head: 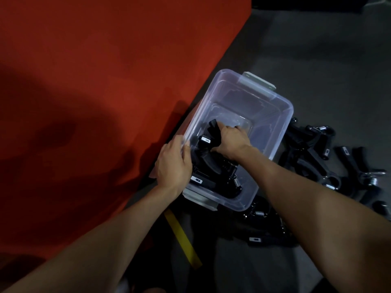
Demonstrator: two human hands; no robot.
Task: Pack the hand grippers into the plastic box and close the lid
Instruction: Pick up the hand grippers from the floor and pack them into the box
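Note:
A clear plastic box (281, 127) with grey latches stands open on the dark floor beside a red mat. Several black hand grippers (213, 168) with steel springs lie in its near half. My right hand (231, 140) is inside the box, fingers closed on the handle of one black hand gripper (213, 127). My left hand (172, 163) grips the box's left rim, thumb over the edge. No lid is in view.
A pile of several more black hand grippers (321, 157) lies on the floor right of the box, with others (262, 229) under my right forearm. The red mat (95, 92) fills the left. A yellow strip (183, 235) lies on the floor near the box's front corner.

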